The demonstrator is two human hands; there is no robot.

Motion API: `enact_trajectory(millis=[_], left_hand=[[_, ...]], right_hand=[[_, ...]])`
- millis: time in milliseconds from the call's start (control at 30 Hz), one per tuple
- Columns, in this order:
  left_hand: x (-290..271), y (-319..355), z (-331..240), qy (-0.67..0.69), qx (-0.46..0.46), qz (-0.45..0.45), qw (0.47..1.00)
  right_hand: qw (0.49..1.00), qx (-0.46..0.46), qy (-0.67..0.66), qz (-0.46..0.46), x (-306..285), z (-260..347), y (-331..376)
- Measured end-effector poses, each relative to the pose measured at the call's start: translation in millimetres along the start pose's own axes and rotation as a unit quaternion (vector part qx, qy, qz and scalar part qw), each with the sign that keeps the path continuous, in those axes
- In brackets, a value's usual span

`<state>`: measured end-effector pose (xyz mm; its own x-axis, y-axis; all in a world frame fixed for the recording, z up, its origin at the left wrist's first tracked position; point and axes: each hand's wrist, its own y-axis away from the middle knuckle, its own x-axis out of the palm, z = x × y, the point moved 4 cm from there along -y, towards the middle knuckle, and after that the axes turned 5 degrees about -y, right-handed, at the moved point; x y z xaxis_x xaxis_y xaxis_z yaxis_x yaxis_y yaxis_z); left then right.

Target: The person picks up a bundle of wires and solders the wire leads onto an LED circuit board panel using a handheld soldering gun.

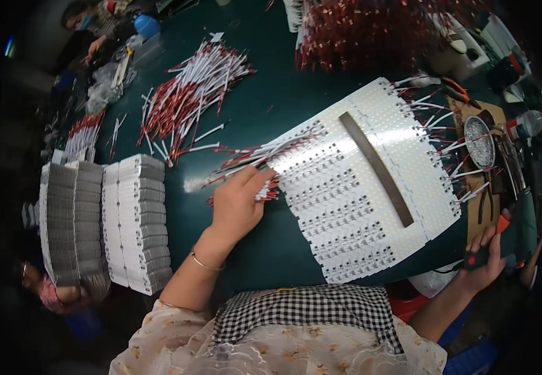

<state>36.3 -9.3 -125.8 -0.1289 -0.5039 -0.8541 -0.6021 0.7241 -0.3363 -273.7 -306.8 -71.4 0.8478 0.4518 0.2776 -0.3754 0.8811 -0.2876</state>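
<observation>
My left hand (pixel 238 203) is closed round a small bunch of red and white wires (pixel 269 189) at the left edge of a white circuit board panel (pixel 321 181). More loose wires (pixel 271 152) lie across the panel's upper left corner. A dark flat bar (pixel 377 169) rests on the panel. Short red and white wires (pixel 436 119) stick out along its right edge. To the right of the panel, my right hand (pixel 486 259) is closed round a tool with a dark and orange handle (pixel 476 257); its working end cannot be made out.
A pile of wires (pixel 199 94) lies at the back left. Stacked white boards (pixel 134 222) stand at the left. A large red wire heap (pixel 358 34) is at the back. On the right are a round dish of silvery bits (pixel 479 142) and orange-handled pliers (pixel 459 91). Another person (pixel 99 28) sits far left.
</observation>
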Motion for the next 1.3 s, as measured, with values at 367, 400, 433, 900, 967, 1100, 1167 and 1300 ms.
enact_trajectory(millis=[367,400,433,900,967,1100,1167,1300], left_hand=[[3.9,8.6,15.9,0.024,0.066,-0.042,0.997],[5.1,8.4,15.7,0.029,0.063,-0.04,0.997],[5.2,7.4,13.9,0.026,0.069,-0.04,0.997],[16.6,12.6,19.5,0.015,0.094,-0.054,0.994],[19.5,12.4,20.3,0.015,0.086,-0.029,0.996],[18.5,10.9,21.0,0.032,0.069,-0.003,0.997],[18.7,11.1,22.7,0.026,0.069,-0.007,0.997],[19.7,12.7,25.2,0.019,0.078,-0.01,0.997]], right_hand=[[0.968,0.169,-0.015,0.184,85.8,-15.7,62.5],[0.961,0.193,-0.009,0.196,91.8,-16.8,67.6],[0.96,0.217,0.002,0.178,95.3,-18.7,73.2],[0.91,0.349,0.062,0.216,134.5,-52.7,92.0],[0.907,0.355,0.067,0.215,137.2,-54.4,91.2],[0.916,0.341,0.061,0.199,148.8,-57.7,90.8],[0.911,0.356,0.066,0.199,150.2,-60.0,95.2],[0.893,0.378,0.087,0.229,144.6,-70.3,101.5]])
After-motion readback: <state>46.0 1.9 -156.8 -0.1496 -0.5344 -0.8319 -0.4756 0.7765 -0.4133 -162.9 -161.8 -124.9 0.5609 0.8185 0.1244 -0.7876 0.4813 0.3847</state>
